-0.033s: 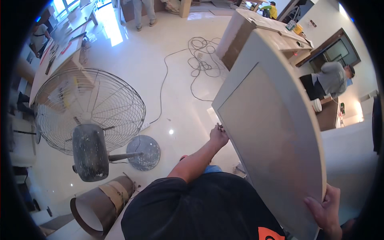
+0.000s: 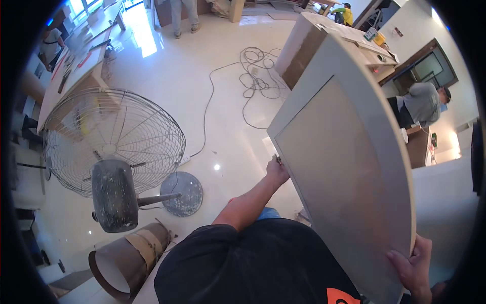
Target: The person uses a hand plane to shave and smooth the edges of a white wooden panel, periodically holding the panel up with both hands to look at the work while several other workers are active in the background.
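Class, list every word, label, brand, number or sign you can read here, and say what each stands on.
No text reads clearly.
Orange patch on the black shirt: part of a dark mark, cut off by the picture's edge.
Green-and-white container on the counter: too small to read.
Framed panel: no lettering shows.
Fan motor housing: paint-like specks, no readable label.

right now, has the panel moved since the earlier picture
Yes, slightly: the upper part of the panel has shifted right against the counter behind it.
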A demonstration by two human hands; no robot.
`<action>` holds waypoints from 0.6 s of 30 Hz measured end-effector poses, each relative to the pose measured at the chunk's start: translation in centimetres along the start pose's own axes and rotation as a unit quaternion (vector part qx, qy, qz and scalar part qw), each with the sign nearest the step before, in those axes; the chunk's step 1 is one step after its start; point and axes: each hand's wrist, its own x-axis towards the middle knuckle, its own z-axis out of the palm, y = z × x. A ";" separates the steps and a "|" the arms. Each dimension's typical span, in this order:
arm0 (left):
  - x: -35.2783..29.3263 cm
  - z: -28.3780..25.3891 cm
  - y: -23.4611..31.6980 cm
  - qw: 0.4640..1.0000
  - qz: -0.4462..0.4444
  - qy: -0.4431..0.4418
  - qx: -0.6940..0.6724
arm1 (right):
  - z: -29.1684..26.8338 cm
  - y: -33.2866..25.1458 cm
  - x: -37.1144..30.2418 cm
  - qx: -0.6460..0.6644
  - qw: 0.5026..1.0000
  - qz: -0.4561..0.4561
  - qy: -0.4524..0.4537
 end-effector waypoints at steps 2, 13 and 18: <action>1.5 4.6 1.9 0.995 -0.031 -0.079 0.046 | -0.8 -1.3 1.6 0.037 0.999 0.012 0.008; 9.6 15.3 15.1 0.984 -0.070 -0.128 0.099 | -2.1 -3.7 26.9 0.092 0.989 -0.074 -0.091; 14.6 18.6 23.6 0.951 0.058 -0.209 0.219 | -3.9 -9.8 38.9 0.091 0.972 -0.149 -0.155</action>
